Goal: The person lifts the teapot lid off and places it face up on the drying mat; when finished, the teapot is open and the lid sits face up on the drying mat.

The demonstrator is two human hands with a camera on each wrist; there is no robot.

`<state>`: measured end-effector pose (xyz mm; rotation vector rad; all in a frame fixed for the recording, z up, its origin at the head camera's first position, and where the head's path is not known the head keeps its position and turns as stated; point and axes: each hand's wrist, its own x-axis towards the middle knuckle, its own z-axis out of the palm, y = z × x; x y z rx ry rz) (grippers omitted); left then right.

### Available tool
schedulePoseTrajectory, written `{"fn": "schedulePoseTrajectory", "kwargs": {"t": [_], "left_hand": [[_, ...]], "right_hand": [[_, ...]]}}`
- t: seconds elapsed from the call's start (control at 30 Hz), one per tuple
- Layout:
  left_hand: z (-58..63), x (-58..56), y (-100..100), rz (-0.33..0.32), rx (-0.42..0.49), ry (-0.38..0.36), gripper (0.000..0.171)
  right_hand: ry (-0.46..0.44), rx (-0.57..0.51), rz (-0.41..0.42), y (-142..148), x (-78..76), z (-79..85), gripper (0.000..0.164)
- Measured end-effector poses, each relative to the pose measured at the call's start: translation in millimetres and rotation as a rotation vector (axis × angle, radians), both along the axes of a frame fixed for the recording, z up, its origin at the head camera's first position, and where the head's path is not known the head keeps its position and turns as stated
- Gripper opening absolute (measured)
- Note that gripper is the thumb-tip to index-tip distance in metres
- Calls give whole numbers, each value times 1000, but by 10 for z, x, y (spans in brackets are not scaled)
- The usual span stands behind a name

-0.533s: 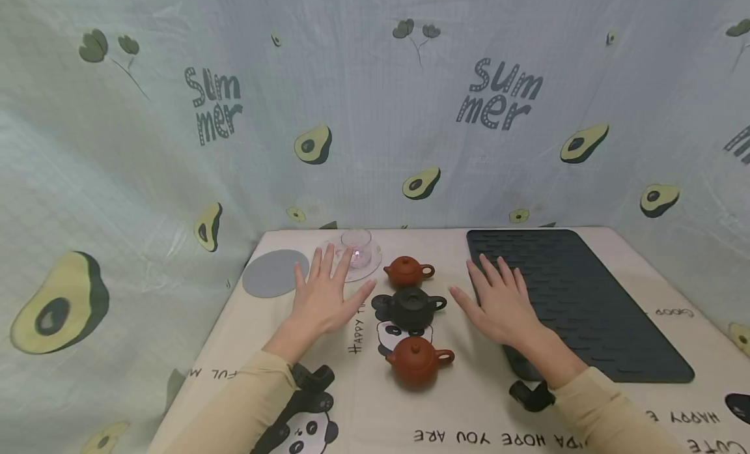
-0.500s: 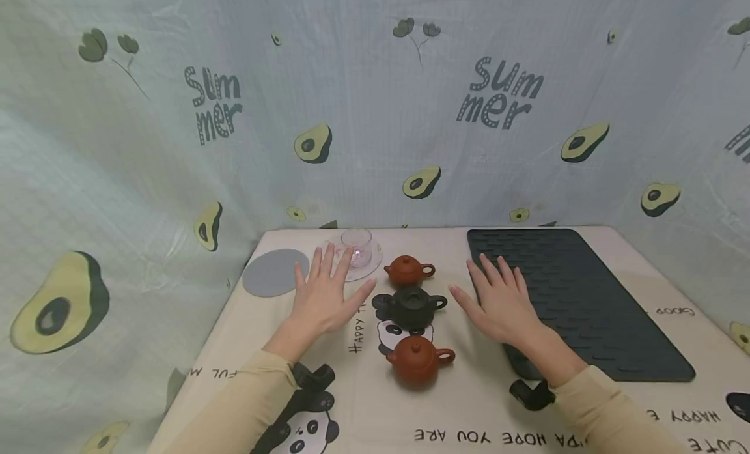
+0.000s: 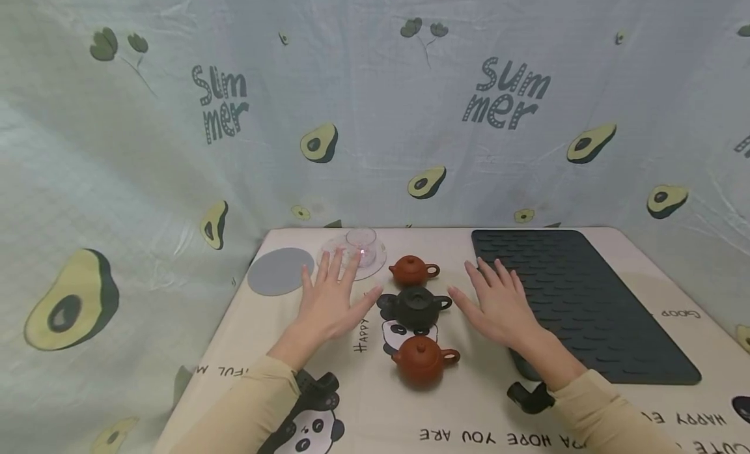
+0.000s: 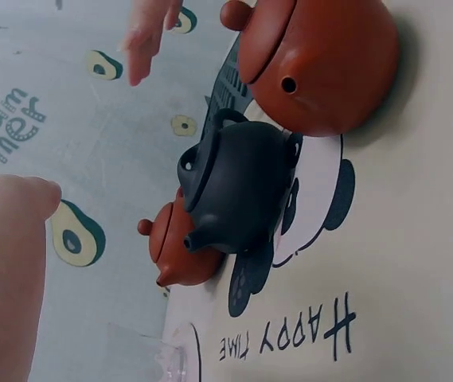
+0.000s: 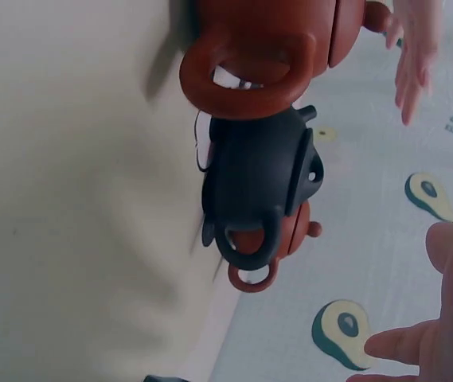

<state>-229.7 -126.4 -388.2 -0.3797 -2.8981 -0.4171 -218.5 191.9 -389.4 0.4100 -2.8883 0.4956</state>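
Observation:
Three small teapots stand in a column on the table between my hands: a red-brown teapot (image 3: 420, 363) nearest me, a black teapot (image 3: 417, 308) in the middle and a smaller red-brown teapot (image 3: 410, 271) behind. Their handles point right and their spouts left. To the left of them my left hand (image 3: 330, 305) hovers palm down with fingers spread, holding nothing. My right hand (image 3: 498, 304) is held the same way on the right, partly over the black ridged mat (image 3: 592, 311). Beyond the left fingertips sits a clear glass cup (image 3: 364, 245) on a saucer (image 3: 377, 258), partly hidden by the fingers.
A flat grey oval disc (image 3: 281, 271) lies at the table's back left. A printed curtain (image 3: 375, 115) hangs round the back and sides of the table. The pale tablecloth (image 3: 375, 415) carries printed pandas and lettering.
The head view has shifted a little, so the table and curtain sit slightly further right. Both hands stay nearly where they were, spread and holding nothing; the teapots keep their places.

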Motion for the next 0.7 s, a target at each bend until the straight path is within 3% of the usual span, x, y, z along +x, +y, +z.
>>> {"fn": "schedulePoseTrajectory", "kwargs": {"t": [0.37, 0.57, 0.7], "left_hand": [[-141, 243, 88, -86, 0, 1, 88], [-252, 414, 199, -183, 99, 47, 74], [-425, 499, 330, -221, 202, 34, 57]], "right_hand": [[-42, -48, 90, -255, 177, -68, 73], [-42, -125, 160, -438, 335, -139, 64], [-17, -139, 185, -542, 415, -188, 49]]}}
